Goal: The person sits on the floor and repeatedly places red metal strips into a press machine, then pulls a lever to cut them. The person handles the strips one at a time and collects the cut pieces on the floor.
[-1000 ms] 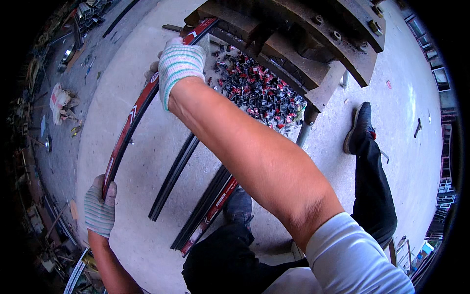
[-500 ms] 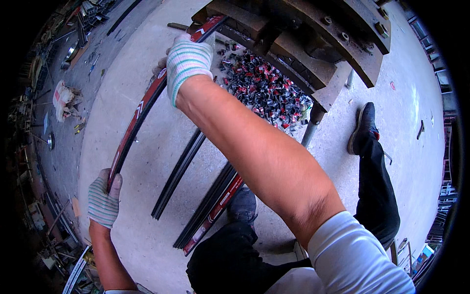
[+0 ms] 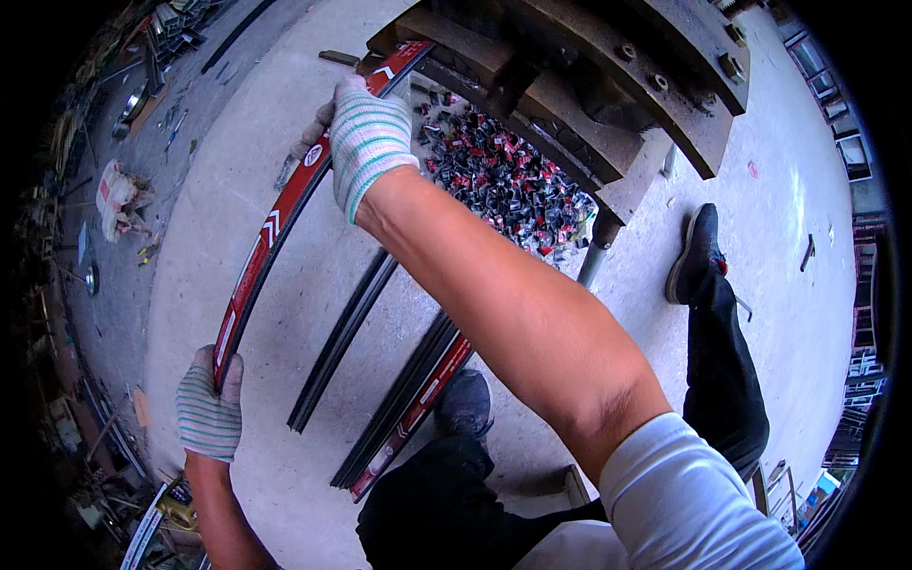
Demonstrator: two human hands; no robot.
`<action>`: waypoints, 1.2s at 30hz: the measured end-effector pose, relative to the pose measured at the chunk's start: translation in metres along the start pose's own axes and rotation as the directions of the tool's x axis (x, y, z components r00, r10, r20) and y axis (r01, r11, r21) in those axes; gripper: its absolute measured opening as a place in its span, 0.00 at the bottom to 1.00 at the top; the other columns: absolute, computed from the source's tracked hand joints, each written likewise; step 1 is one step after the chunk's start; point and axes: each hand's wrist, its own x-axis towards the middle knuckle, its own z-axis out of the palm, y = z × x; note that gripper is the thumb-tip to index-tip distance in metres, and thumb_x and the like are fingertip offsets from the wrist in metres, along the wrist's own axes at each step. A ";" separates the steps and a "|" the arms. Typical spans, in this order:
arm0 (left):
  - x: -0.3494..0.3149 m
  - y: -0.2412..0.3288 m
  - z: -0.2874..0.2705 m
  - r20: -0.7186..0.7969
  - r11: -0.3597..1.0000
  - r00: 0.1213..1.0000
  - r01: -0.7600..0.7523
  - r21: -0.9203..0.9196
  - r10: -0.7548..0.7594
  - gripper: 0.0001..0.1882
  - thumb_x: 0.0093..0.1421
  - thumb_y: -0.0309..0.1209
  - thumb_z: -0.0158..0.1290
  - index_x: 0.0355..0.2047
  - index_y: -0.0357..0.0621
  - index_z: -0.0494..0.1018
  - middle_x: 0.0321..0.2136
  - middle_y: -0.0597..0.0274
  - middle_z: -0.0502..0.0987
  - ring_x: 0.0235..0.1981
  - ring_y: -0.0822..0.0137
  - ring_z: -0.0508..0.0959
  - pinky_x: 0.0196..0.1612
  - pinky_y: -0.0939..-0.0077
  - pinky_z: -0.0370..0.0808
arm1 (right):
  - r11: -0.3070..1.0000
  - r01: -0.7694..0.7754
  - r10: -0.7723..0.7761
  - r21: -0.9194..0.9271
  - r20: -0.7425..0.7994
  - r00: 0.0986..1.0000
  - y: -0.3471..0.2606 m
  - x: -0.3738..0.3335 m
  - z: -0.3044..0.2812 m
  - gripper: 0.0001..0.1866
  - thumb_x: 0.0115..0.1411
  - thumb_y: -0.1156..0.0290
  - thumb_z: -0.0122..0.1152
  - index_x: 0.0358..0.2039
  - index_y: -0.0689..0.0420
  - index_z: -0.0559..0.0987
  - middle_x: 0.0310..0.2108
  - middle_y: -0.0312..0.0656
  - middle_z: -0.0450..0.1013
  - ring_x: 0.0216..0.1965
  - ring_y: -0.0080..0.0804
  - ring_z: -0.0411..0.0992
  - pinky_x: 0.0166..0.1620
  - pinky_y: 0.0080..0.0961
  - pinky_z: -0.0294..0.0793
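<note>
A long red and black profile strip [image 3: 271,228] with white markings runs between my two gloved hands. My left hand [image 3: 209,407], in a white glove with green stripes, is closed around its near end. Farther up, my right hand [image 3: 366,133], in a matching glove, grips the same strip, its fingertips partly hidden. The strip's far end meets the edge of a heavy dark steel machine [image 3: 579,142]. Beneath my right forearm, more black strips [image 3: 342,342] and a bundle of black and red strips [image 3: 408,408] lie above the floor, their far ends hidden by my arm.
A heap of small black and red offcuts [image 3: 503,176] covers the floor under the machine. A metal leg [image 3: 594,256] supports it. My shoe [image 3: 698,252] is at the right. Crumpled white sacking [image 3: 119,199] and scattered tools lie at the left, with a yellow tape measure [image 3: 178,503] at lower left.
The strip has rolled slightly, so more of its red face shows. My left hand has shifted slightly toward me with it, and the whole view has moved a little.
</note>
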 end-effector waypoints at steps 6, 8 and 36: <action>0.025 -0.019 -0.003 -0.037 0.999 0.998 -0.041 0.010 0.041 0.18 0.68 0.41 0.54 0.46 0.37 0.74 0.29 0.42 0.76 0.30 0.48 0.78 0.36 0.61 0.74 | 0.998 0.032 -0.030 0.061 -0.036 0.999 0.001 -0.013 0.009 0.14 0.71 0.58 0.48 0.49 0.53 0.64 0.26 0.44 0.70 0.19 0.38 0.71 0.24 0.40 0.78; 0.031 -0.028 0.000 -0.078 0.997 0.994 -0.069 0.028 0.071 0.18 0.67 0.41 0.54 0.47 0.36 0.73 0.30 0.41 0.77 0.31 0.46 0.79 0.37 0.61 0.75 | 0.996 0.003 -0.003 0.085 -0.001 1.000 0.000 -0.016 0.009 0.14 0.72 0.59 0.49 0.48 0.55 0.64 0.29 0.44 0.72 0.23 0.38 0.75 0.29 0.40 0.83; 0.048 -0.050 0.024 -0.152 0.992 0.981 -0.123 0.015 0.124 0.19 0.65 0.37 0.57 0.50 0.36 0.73 0.37 0.43 0.80 0.36 0.46 0.81 0.43 0.62 0.77 | 0.998 0.063 -0.061 -0.019 0.079 0.995 0.006 -0.004 0.001 0.14 0.73 0.56 0.45 0.42 0.55 0.64 0.28 0.43 0.72 0.26 0.38 0.77 0.32 0.40 0.85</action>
